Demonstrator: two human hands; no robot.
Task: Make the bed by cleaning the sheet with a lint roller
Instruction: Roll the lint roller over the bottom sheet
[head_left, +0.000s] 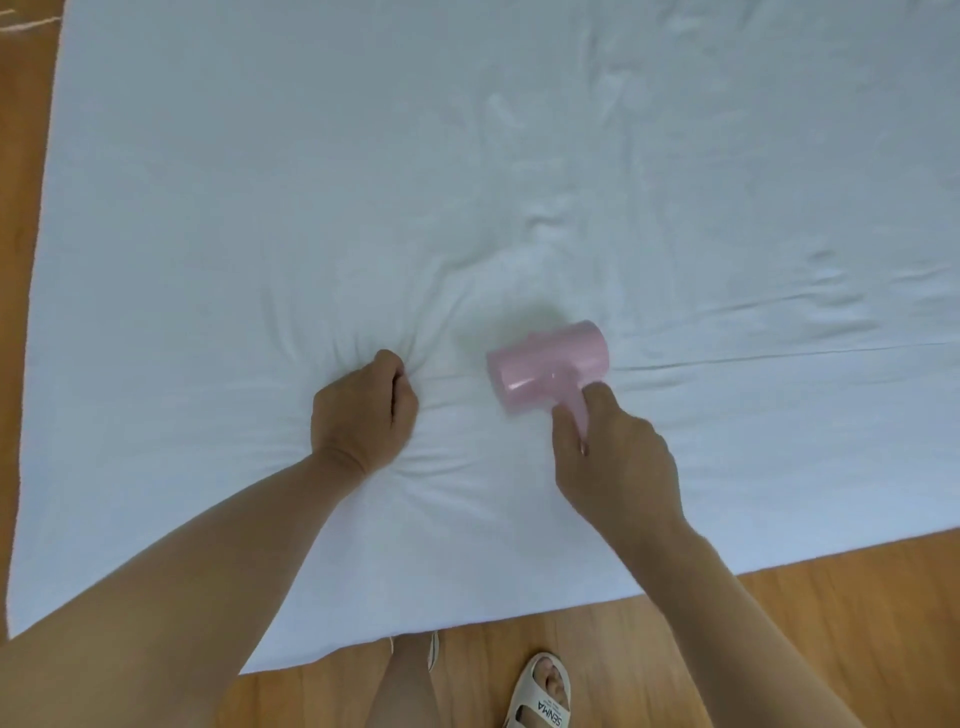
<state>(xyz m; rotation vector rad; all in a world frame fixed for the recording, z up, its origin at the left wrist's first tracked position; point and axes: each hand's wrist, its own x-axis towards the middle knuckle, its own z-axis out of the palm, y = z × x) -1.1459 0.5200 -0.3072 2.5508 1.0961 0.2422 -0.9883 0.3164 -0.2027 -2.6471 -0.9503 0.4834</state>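
**Lint roller applied to the sheet, left hand bracing the fabric**

The white sheet (363, 182) is spread flat over the bed and fills most of the view. Its near edge and its left edge are bordered by a wooden floor (779, 623).

The pink lint roller (545, 366) is positioned on the sheet, slightly right of centre and towards the near edge. Its drum is laid on its side in contact with the fabric, with the long axis running left to right and tilted slightly away on the right end. The outline of the drum is blurred.

The roller handle is gripped by the right hand (618, 457), with the fingers and thumb curled closely round it. The handle is extended from the drum towards the near right and is largely covered by the hand.

The left hand (363, 410) is placed on the sheet to the left of the roller, well apart from it. Its fingers are curled under into a fist and pressed into the fabric. Whether fabric is pinched inside the fist cannot be determined. Creases are radiated outward from this hand across the sheet.

Further wrinkles are visible at the far right of the sheet.

A foot in a pale sandal (540, 696) is seen on the floor at the near edge of the view.
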